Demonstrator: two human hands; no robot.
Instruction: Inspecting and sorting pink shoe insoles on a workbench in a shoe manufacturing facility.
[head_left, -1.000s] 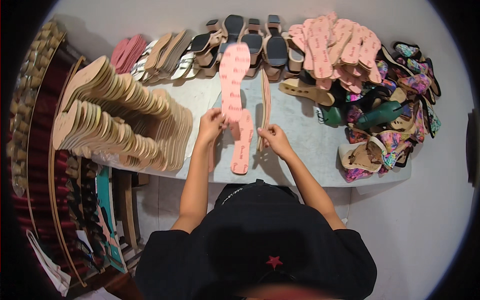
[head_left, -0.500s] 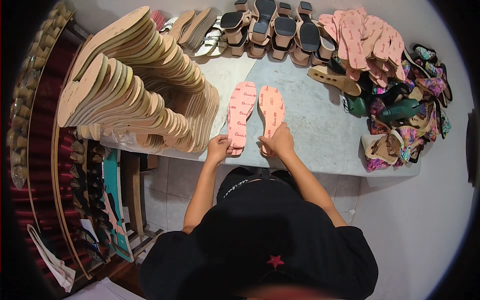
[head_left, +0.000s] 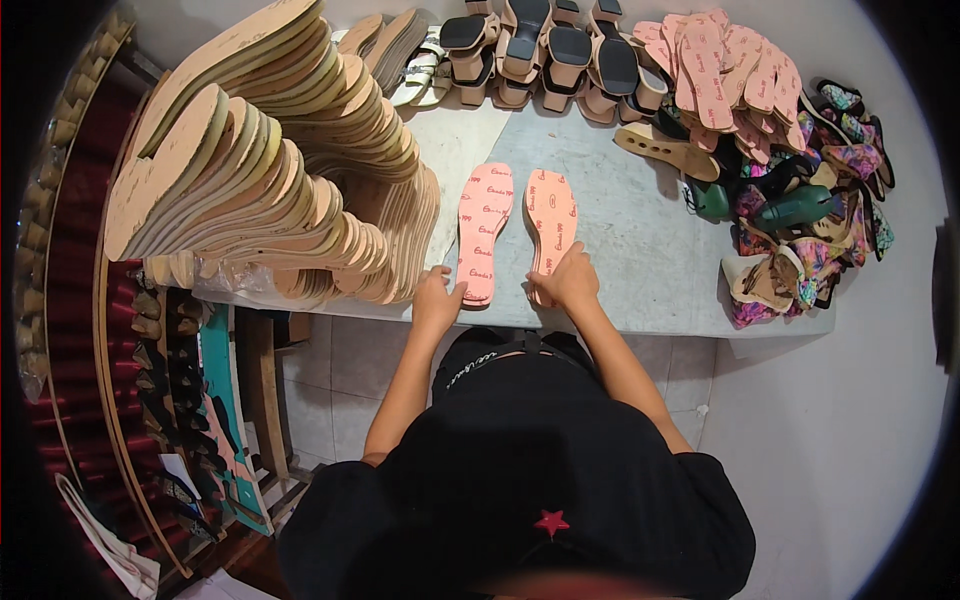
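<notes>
Two small stacks of pink shoe insoles lie side by side on the table in front of me, printed in red. The left insole stack point(head_left: 484, 232) rests flat, its rounded heel end toward me. Beside that heel is my left hand point(head_left: 436, 297), fingers apart, thumb close to the stack's edge and gripping nothing. My right hand point(head_left: 567, 279) is closed round the heel end of the right insole stack point(head_left: 552, 212), thumb on its left side and fingers over its right side.
Tall rows of beige wedge-shaped soles point(head_left: 340, 215) stand on the table's left. Block-heeled sandals point(head_left: 570, 50) line the back. A heap of pink insoles point(head_left: 735, 80), a tan sole point(head_left: 665, 150), green shoe lasts point(head_left: 800, 213) and colourful patterned sandals point(head_left: 775, 285) crowd the right.
My left hand has loosened from the left insole stack and shifted slightly left. The right insole stack has moved slightly right with my right hand. The view has shifted a little.
</notes>
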